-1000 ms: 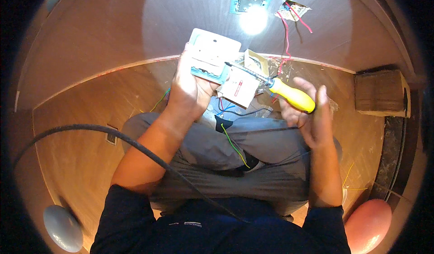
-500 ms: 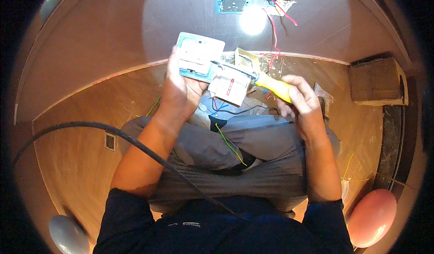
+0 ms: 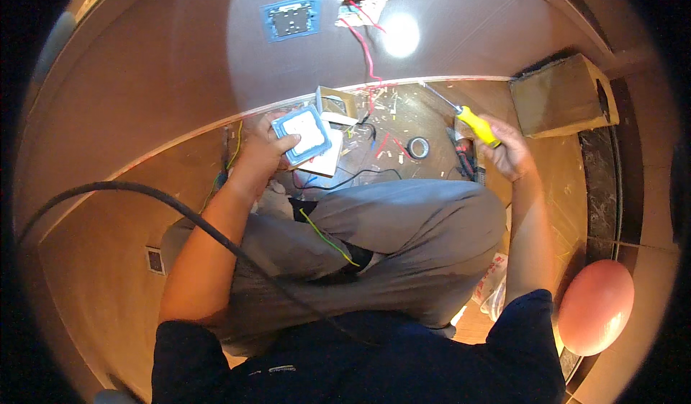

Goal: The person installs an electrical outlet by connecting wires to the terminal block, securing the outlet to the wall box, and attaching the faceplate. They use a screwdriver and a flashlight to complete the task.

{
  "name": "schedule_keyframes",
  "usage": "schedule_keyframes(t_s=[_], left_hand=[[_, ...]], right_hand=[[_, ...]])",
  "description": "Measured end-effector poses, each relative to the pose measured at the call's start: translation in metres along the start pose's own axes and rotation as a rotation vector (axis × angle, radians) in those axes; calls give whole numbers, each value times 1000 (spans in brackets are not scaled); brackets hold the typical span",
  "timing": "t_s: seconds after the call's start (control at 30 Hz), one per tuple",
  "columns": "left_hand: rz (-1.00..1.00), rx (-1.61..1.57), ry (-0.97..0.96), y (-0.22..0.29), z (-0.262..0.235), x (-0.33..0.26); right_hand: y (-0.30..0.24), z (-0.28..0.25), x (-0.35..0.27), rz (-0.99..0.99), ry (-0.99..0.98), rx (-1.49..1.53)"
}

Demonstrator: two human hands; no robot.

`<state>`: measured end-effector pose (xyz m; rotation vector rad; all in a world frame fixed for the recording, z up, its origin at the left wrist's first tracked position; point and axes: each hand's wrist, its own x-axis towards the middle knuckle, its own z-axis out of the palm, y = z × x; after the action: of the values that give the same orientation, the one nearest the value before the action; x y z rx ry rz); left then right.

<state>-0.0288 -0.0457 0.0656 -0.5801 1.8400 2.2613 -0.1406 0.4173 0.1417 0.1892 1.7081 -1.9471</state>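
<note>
My left hand (image 3: pixel 260 152) grips a square wall plate (image 3: pixel 304 132) with a blue rim and a bright white middle, thumb across its face. To the right, my right hand (image 3: pixel 512 153) is closed round the yellow handle of a screwdriver (image 3: pixel 478 126). Its thin shaft points up and left toward the foot of the wall, apart from the plate. Partly behind the plate is a white box (image 3: pixel 325 161). On the wall, a blue-edged square fitting (image 3: pixel 291 20) sits beside a cut-out hole (image 3: pixel 362 12), from which a red wire (image 3: pixel 368 53) hangs.
An open small carton (image 3: pixel 336 105), a tape roll (image 3: pixel 417 147), wire scraps and red-handled pliers (image 3: pixel 465 158) lie on the floor. At the right stand a cardboard box (image 3: pixel 565 96) and a pink balloon (image 3: pixel 596 307). A dark cable (image 3: pixel 165 197) arcs across my left arm.
The screwdriver has come away from the plate, moving right with my right hand. My left hand has brought the plate lower and tilted it. The view has shifted, uncovering the tape roll and pliers.
</note>
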Motion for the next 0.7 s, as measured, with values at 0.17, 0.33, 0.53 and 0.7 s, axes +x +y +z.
schedule_keyframes(t_s=[0.17,0.33,0.53,0.7], left_hand=[[44,383,-32,-36,-3,14],[-187,402,-116,-66,-10,18],[-240,667,-127,-75,1,9],[-417,634,-171,-71,2,8]], right_hand=[[93,-46,28,206,128,-150],[157,-57,43,-58,192,-850],[137,-59,40,-299,280,-1215],[118,-60,41,-82,295,-1611]])
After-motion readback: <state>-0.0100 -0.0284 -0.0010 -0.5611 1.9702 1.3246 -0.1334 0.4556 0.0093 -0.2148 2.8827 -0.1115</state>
